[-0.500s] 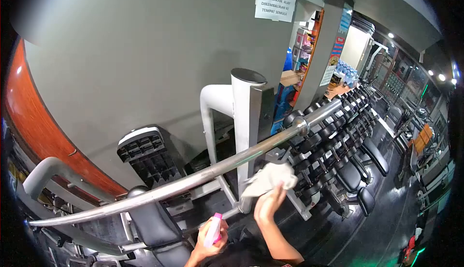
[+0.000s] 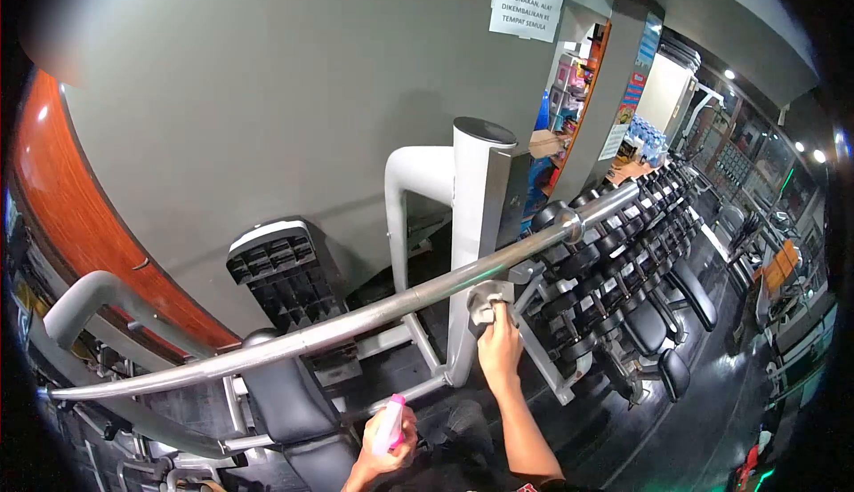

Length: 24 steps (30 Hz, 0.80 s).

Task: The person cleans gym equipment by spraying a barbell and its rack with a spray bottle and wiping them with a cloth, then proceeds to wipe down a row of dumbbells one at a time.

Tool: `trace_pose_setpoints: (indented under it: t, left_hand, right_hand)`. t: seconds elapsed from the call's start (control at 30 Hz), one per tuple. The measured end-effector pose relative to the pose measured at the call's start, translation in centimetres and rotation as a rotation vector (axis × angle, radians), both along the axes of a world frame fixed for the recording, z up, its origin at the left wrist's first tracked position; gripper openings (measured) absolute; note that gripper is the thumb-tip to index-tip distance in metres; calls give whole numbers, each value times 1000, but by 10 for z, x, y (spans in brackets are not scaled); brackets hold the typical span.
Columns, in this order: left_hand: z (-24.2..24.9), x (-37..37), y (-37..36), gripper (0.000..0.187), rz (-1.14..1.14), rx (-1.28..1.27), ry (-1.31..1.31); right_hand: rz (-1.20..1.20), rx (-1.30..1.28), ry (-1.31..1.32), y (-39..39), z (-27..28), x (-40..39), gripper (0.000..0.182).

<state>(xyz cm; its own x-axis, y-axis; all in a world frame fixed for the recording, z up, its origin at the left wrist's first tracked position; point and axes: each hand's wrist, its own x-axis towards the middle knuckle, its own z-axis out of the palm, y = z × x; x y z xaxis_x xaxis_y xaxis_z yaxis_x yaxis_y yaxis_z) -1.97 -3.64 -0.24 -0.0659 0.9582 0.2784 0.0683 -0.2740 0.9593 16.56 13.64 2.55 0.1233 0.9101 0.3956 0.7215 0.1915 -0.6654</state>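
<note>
At the lower left edge of the frame, the end of a long metal bar [image 2: 391, 306] is seen; the view is crossed by it, rising rightward. A padded black bench [image 2: 289, 403] is spanned by it at lower left. At bottom centre, apart from the bar, a pink-topped bottle [image 2: 390, 425] is gripped in the left hand [image 2: 381, 459]. Right of centre, a pale piece [image 2: 481, 303] beside the white upright [image 2: 469, 216] is met by the bent fingers of the right hand [image 2: 501, 350]; whether it is gripped cannot be told. Beyond, passage is blocked by racked dumbbells [image 2: 614, 256]; open dark floor [image 2: 725, 385] is left at lower right.
</note>
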Motion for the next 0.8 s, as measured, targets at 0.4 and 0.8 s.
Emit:
trace_pose_setpoints:
  t: [0.4,0.8]
  left_hand:
    - [22,-10,-9,20,5,-5,-127]
    - [-3,-20,-9,29,16,-61,-139]
  right_hand:
    - [342,-279,119,-7,27,47,34]
    - [-29,-136,-703,29,-33,29,56]
